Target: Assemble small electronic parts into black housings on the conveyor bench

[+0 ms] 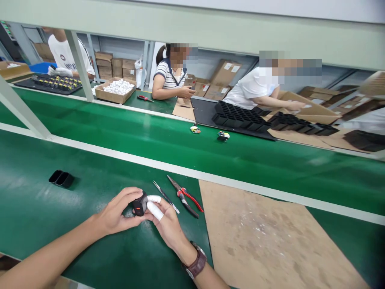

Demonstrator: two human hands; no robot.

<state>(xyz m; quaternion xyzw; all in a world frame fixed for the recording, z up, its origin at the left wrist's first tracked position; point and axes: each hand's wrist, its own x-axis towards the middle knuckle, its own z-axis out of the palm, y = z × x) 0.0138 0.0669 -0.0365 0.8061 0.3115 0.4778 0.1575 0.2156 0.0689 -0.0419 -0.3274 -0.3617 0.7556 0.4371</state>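
Observation:
Both of my hands hold a small black plastic device [138, 206] with an orange-red mark on its face, above the green bench. My left hand [122, 210] grips it from the left, fingers on top and thumb below. My right hand [165, 222], with white finger cots on two fingers and a watch at the wrist, pinches its greyish right end. Just beyond the right hand lie metal tweezers [166, 196] and long-nose pliers [186, 197] with red and black handles. Two open black housings [61, 179] stand side by side to the left.
A stained cardboard sheet [258, 237] covers the bench on the right. Beyond a white rail runs a green conveyor belt [135, 132] carrying two small assemblies [223, 135]. Co-workers sit across it, near black trays [237, 116] and a box of white parts [116, 90]. A slanted post [25, 106] stands left.

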